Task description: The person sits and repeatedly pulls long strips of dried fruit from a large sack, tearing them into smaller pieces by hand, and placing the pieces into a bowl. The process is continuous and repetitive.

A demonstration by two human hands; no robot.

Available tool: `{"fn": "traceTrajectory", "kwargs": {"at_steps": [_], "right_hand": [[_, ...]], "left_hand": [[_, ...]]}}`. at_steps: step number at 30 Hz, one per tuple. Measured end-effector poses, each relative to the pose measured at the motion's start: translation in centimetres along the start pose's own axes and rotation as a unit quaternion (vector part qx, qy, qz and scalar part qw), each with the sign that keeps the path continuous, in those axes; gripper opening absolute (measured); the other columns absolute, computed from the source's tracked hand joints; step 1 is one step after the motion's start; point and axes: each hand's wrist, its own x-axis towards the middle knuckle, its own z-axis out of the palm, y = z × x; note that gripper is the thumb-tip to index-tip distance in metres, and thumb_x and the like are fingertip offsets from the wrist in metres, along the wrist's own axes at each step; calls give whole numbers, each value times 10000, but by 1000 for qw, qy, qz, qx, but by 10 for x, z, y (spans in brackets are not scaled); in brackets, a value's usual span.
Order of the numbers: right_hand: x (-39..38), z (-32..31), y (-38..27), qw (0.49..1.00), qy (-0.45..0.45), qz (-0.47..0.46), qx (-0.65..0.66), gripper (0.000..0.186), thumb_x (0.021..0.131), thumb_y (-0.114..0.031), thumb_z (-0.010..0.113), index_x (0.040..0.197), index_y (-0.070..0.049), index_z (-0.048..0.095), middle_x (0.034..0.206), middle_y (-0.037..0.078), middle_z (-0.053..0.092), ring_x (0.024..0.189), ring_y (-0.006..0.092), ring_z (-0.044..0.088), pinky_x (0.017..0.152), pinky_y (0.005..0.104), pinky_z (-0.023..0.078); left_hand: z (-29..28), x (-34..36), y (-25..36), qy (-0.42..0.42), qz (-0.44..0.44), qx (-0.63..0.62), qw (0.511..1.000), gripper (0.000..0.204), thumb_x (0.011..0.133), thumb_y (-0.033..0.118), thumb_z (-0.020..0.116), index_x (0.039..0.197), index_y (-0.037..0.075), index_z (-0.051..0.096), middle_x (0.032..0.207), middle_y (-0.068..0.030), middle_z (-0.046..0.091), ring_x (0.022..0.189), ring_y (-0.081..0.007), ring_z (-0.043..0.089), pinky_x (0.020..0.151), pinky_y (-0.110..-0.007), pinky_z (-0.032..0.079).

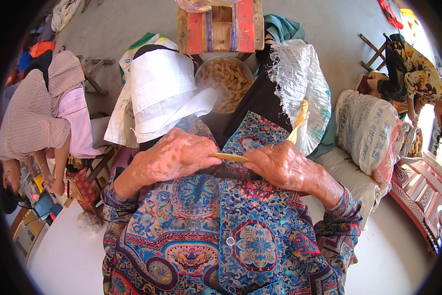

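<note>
A thin yellowish strip (232, 157) is pulled straight between my two closed hands, in front of my patterned top. My left hand (174, 153) pinches one end of it. The fingers of my right hand (285, 164) are wrapped round the other part, and a twisted yellow length (299, 120) sticks up past that hand. What kind of material it is I cannot tell. White cloth (164, 93) covers my left knee, and a white woven plastic sheet (304, 88) lies over the right. Beyond my hands, between my legs, stands a bowl (200, 69) of tan curled pieces (224, 81).
A red-painted wooden stool (222, 29) stands just past the bowl. On the right are a stuffed woven sack (366, 130) and a carved reddish panel (425, 196). One person (39, 113) bends over at the left, another (423, 73) at the far right.
</note>
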Motion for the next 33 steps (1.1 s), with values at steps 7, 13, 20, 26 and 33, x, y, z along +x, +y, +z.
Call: {"fn": "traceTrajectory", "kwargs": {"at_steps": [7,13,20,26,33], "right_hand": [[15,13,4,998,62,-15,-3,224,802,-175,639,821,-18,480,639,122,517,589,308,583,490,401,458],[21,24,-1,1000,9,-20,-5,227,822,-206,613,783,-33,470,635,115,516,562,305,583,463,401,455],[23,18,-1,999,-34,-39,-7,249,854,-240,587,736,-47,484,539,76,488,485,274,567,416,388,436],[30,28,-3,997,-31,-71,-10,232,850,-235,583,753,-41,500,549,66,500,472,249,564,397,366,428],[58,28,-9,983,155,-89,48,178,810,-146,622,755,-28,500,604,76,502,505,242,560,406,358,430]], "left_hand": [[2,-11,-4,-46,-55,-22,997,228,847,219,606,769,37,492,630,-105,477,585,-301,536,508,-397,407],[10,0,-6,-25,-13,-25,999,193,800,193,668,798,29,567,639,-89,525,555,-285,533,490,-358,413],[-16,-11,-6,-122,-128,-198,964,263,878,248,592,767,17,535,592,-112,453,521,-284,467,495,-369,363],[-20,-23,-12,-172,-152,-247,941,285,914,245,545,745,16,532,555,-106,432,502,-248,451,494,-355,356],[-51,-31,-1,8,-161,-395,905,333,911,256,546,686,11,552,528,-11,499,435,-98,405,423,-265,311]]}}
